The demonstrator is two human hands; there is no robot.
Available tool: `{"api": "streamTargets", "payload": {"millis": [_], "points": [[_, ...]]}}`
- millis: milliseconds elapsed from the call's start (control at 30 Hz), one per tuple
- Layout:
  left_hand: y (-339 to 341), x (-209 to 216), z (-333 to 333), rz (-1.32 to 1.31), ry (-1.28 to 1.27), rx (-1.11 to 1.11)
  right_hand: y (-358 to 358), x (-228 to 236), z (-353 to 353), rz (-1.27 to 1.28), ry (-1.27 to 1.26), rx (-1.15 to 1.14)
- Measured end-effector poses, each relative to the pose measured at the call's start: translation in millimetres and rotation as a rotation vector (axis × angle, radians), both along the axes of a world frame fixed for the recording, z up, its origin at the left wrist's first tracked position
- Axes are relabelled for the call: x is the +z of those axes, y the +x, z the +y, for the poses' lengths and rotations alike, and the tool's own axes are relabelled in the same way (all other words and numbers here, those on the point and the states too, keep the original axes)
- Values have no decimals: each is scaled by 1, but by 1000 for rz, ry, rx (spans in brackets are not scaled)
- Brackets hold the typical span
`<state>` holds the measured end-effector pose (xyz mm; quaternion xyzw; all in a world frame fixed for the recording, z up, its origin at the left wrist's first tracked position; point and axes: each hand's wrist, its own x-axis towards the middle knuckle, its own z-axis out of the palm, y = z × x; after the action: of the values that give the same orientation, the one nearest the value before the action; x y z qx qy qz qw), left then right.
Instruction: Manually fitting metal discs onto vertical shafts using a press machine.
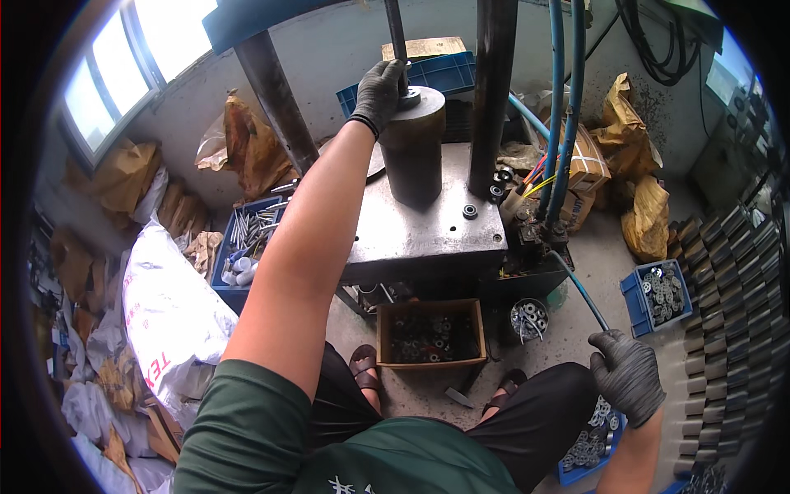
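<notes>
My left hand [378, 92], in a dark grey glove, reaches to the top of a thick metal cylinder [414, 160] standing on the steel press table [428, 239]. Its fingers close in beside the foot of an upright dark rod [396, 33]; what they pinch is hidden. A small dark round part [409, 100] sits on the cylinder next to them. Low on the right, my right hand [629, 377], gloved too, is closed at the end of a slim blue lever [579, 289]. One bearing [470, 212] lies on the table's right side.
Dark posts [494, 99] and blue hoses [568, 115] rise around the table. Below stands a carton [432, 364] of small parts, beside a round tub [528, 319] of rings. Blue bins [657, 296] of metal parts and stacked metal pieces [724, 329] line the right; a white sack [169, 305] leans left.
</notes>
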<state>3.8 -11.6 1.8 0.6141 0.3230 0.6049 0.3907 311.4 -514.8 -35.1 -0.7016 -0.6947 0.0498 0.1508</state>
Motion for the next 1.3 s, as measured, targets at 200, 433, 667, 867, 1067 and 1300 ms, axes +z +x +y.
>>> {"api": "streamTargets", "payload": {"millis": [200, 433, 667, 867, 1067, 1300], "points": [[-4, 1, 2, -12, -25, -22, 6, -3, -1, -90, -159, 61], [0, 1, -1, 25, 5, 22, 6, -2, 0, -30, -44, 33], [0, 0, 0, 12, -44, 3, 11, -3, -1, -43, -95, 36], [-6, -1, 8, 66, -34, 4, 6, 0, 2, -5, -61, 24], [-1, 2, -3, 82, 0, 42, 9, 1, 3, -51, -115, 23], [-9, 2, 5, 64, -35, -20, 7, 29, 33, -33, 168, 11]]}}
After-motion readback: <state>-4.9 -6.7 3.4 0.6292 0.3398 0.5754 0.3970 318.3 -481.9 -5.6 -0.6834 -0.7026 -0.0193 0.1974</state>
